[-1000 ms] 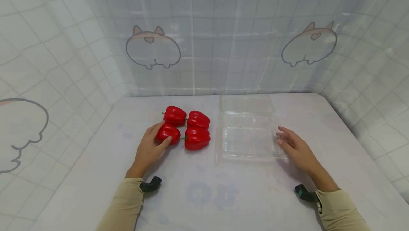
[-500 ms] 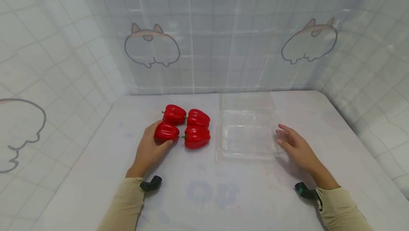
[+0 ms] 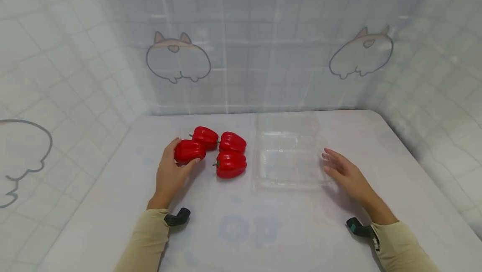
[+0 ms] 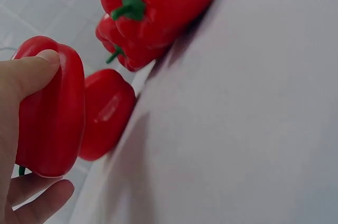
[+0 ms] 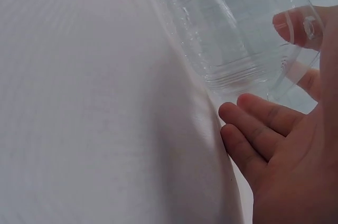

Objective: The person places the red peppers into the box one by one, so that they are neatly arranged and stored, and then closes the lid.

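Observation:
My left hand [image 3: 169, 180] grips a red bell pepper [image 3: 189, 151] with a green stem, thumb on one side and fingers on the other. In the left wrist view this pepper [image 4: 53, 113] appears raised from the table. To its right lie three more red peppers: one at the back [image 3: 206, 137], another behind right [image 3: 232, 142] and one in front [image 3: 231, 165]. My right hand [image 3: 348, 178] is at the right edge of a clear plastic container [image 3: 288, 167] with its lid folded back. In the right wrist view the fingers [image 5: 259, 129] are fairly straight, and the thumb shows through the plastic.
The white table [image 3: 244, 221] carries faint printed marks near its front. A tiled-pattern curtain [image 3: 271, 54] with cartoon animal drawings rises behind it and on both sides. Black wrist cameras [image 3: 178, 216] sit on both forearms.
My left hand has tightened on its pepper and drawn it to the left and slightly back, away from the front pepper. The right hand stays by the container.

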Demonstrator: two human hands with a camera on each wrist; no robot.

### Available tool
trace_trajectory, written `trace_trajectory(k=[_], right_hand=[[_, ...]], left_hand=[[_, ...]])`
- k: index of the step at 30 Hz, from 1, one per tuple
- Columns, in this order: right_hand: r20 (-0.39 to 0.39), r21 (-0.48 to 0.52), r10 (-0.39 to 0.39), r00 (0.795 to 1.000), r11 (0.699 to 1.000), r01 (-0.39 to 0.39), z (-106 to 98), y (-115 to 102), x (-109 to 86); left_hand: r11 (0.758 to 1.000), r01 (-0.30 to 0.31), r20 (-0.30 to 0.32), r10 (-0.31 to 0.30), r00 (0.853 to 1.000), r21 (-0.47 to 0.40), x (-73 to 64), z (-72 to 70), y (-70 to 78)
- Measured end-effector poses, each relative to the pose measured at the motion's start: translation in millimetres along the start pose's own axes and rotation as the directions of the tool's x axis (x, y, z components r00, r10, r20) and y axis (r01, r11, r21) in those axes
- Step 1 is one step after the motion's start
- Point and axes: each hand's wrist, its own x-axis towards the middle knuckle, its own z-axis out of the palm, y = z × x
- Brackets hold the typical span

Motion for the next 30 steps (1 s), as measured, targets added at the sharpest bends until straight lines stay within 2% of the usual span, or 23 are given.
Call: trace_trajectory(k=[7, 15, 21, 30], right_hand=[[-0.003, 0.013, 0.01, 1.0, 1.0, -0.01, 1.6, 0.9, -0.3], [0.038, 0.001, 0.044, 0.998, 0.999, -0.044, -3.2, -1.0, -1.9], [0.092, 0.015, 0.041, 0.995, 0.999, -0.043, -6.6, 0.0, -2.9], [0.105, 0.05, 0.034, 0.994, 0.998, -0.039, -4.9, 0.1, -4.1]], left_hand=[[0.995, -0.042, -0.05, 0.037, 0.998, -0.088, 6.0, -3.6, 15.1], [0.991, -0.051, -0.011, 0.05, 0.999, -0.127, 17.4, 1.1, 34.6], [0.988, -0.054, 0.001, 0.055, 0.999, -0.144, 22.2, 6.2, 50.1], [0.977, -0.045, 0.145, 0.076, 0.987, -0.207, 31.1, 15.5, 76.5]])
